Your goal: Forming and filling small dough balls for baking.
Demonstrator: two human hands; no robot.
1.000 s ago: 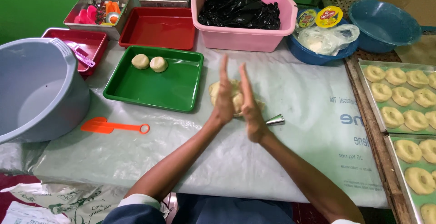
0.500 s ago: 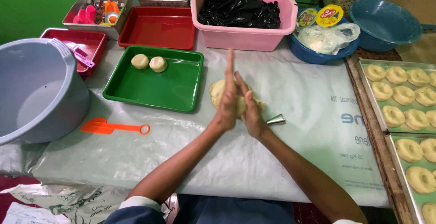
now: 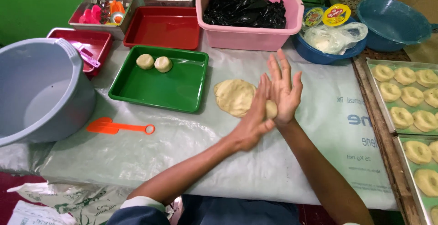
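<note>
Now the left hand (image 3: 253, 124) & right hand (image 3: 284, 93) press palms together, clamped on a small dough piece (image 3: 271, 109) above the bench, w/ fingers spread, rolling it; next probably needs placing by dough balls (image 3: 154, 62) in green tray (image 3: 137, 86).

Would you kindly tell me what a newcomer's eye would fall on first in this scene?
At the centre, the left hand and right hand press a small piece of dough between the palms, just above a flat dough slab on the plastic-covered table. To the left sits a green tray holding two dough balls; behind it stands a pink tub with black plastic inside. Along the right edge lie trays of ring-shaped dough.
</note>
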